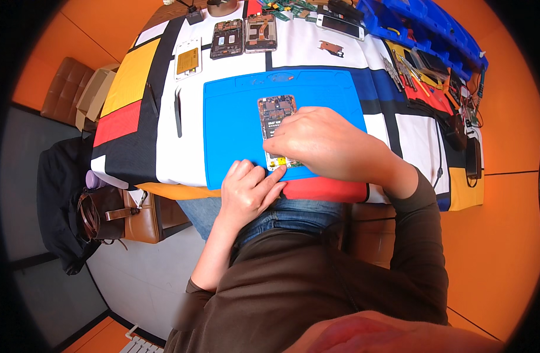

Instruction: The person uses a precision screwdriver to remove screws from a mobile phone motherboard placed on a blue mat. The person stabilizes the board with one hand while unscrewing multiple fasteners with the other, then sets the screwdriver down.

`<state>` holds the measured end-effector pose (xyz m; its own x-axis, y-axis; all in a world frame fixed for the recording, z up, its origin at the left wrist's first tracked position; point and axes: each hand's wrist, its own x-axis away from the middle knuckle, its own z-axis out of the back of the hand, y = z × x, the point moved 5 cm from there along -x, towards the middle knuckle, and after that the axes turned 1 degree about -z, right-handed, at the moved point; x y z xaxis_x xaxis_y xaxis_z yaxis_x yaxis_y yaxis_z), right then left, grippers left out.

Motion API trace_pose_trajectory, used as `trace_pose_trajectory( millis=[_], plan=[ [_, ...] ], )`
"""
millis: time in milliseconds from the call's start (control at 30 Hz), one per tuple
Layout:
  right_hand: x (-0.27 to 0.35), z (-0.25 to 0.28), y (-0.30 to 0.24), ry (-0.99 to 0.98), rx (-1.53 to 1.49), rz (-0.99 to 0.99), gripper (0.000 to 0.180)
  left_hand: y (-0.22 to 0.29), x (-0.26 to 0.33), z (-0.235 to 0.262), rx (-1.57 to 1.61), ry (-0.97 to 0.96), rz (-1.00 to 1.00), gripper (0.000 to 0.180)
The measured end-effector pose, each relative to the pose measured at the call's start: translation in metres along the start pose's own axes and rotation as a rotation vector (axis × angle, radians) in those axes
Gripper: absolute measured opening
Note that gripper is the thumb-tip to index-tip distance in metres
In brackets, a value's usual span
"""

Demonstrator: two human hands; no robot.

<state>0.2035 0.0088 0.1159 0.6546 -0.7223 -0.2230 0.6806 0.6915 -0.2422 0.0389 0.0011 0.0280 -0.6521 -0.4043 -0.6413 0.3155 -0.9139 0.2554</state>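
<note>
An opened smartphone [275,106] lies on a blue work mat [232,123], its circuit board at the far end and a black battery in the middle. At the phone's near end, my left hand [244,191] presses an index finger on its lower edge beside yellow parts; the other fingers are curled. Over the phone's right side rests my right hand [323,141], closed with its fingertips bent down at the battery. Whatever those fingers pinch, if anything, is hidden under the hand.
Left of the mat lie black tweezers [177,115] and a white phone part with a gold battery [189,60]. Two opened phones [227,40] lie behind. Blue bins [423,26] stand far right, above several screwdrivers [406,76] and cables. A white phone [340,27] lies at the back.
</note>
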Motion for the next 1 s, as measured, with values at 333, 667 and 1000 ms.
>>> trace_pose_trajectory(
  millis=[333, 667, 1000],
  plan=[
    [-0.005, 0.0006, 0.0003, -0.075, 0.057, -0.058, 0.018, 0.0005, -0.0002, 0.0003, -0.006, -0.006, 0.0, 0.036],
    [-0.0023, -0.0042, 0.0006, -0.05, -0.012, -0.02, 0.016, -0.0016, 0.0007, -0.0017, 0.031, 0.011, 0.014, 0.035],
    [0.0015, 0.001, -0.0001, 0.02, 0.013, 0.011, 0.018, -0.0011, 0.0009, -0.0008, -0.002, -0.004, -0.013, 0.037]
  ],
)
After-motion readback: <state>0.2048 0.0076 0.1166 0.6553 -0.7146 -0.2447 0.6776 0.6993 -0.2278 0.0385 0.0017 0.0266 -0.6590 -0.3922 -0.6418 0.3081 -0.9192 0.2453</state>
